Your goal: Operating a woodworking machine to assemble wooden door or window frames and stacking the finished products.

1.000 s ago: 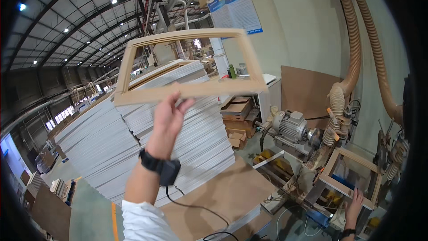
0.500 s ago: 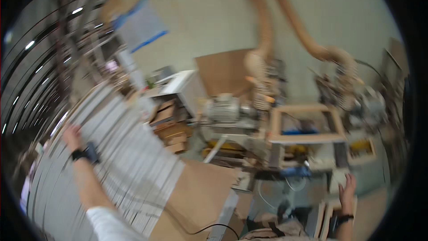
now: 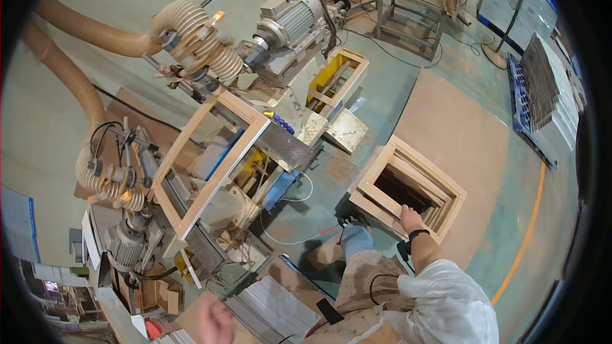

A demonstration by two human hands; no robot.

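On the right, a stack of pale wooden frames (image 3: pixel 454 186) rests on a brown board. My right hand (image 3: pixel 413 220) has its fingers hooked over the near rail of this stack, at the inner edge; part of the grip is hidden. Low at the left, my left hand (image 3: pixel 217 320) is smeared by motion, beside a pile of grey-white slats (image 3: pixel 274 302); its fingers are unclear. Another wooden frame (image 3: pixel 228 169) lies across the machine at centre left, apart from both hands.
Motors (image 3: pixel 296 19) with ribbed dust hoses (image 3: pixel 95 28) flank the machine. A brown board (image 3: pixel 456 114) covers the floor under the frame stack. Stacked white panels (image 3: pixel 551 99) stand on a blue pallet at far right. A thin white cable (image 3: pixel 280 237) curves over the floor.
My view has swung right and down, away from the pile of slats. My right hand, earlier raised with fingers apart, is now at the frame stack. My left hand is lower in view.
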